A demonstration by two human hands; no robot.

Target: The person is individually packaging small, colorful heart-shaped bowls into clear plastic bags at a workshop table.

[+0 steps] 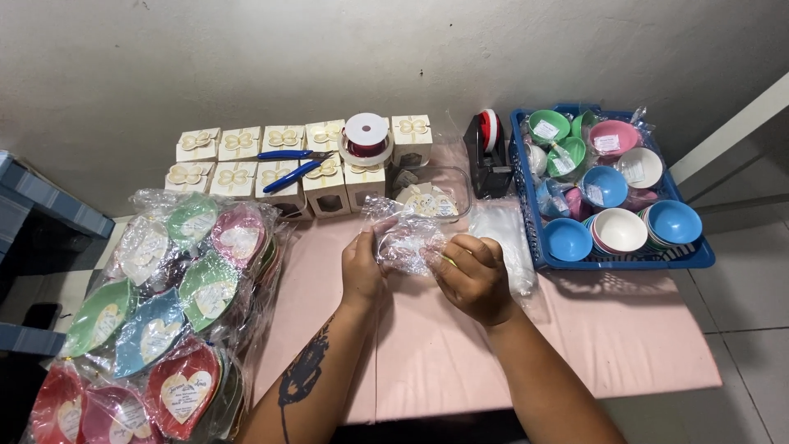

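Observation:
My left hand (362, 267) and my right hand (474, 275) both pinch a crumpled clear plastic wrapper (407, 238) above the pink table (625, 345). The wrapper bunches between my fingers; what it covers is hard to tell. Just behind it lies a clear plastic container (431, 193) with small cream tags inside. A stack of flat clear bags (505, 234) rests to the right of my right hand.
Leaf-shaped coloured dishes wrapped in plastic (156, 312) pile up at the left. Cream gift boxes with bows (246, 160) line the back, with blue-handled scissors (292, 168) and a red ribbon spool (366, 136) on them. A tape dispenser (489, 156) and a blue basket (699, 255) of coloured bowls stand at the right.

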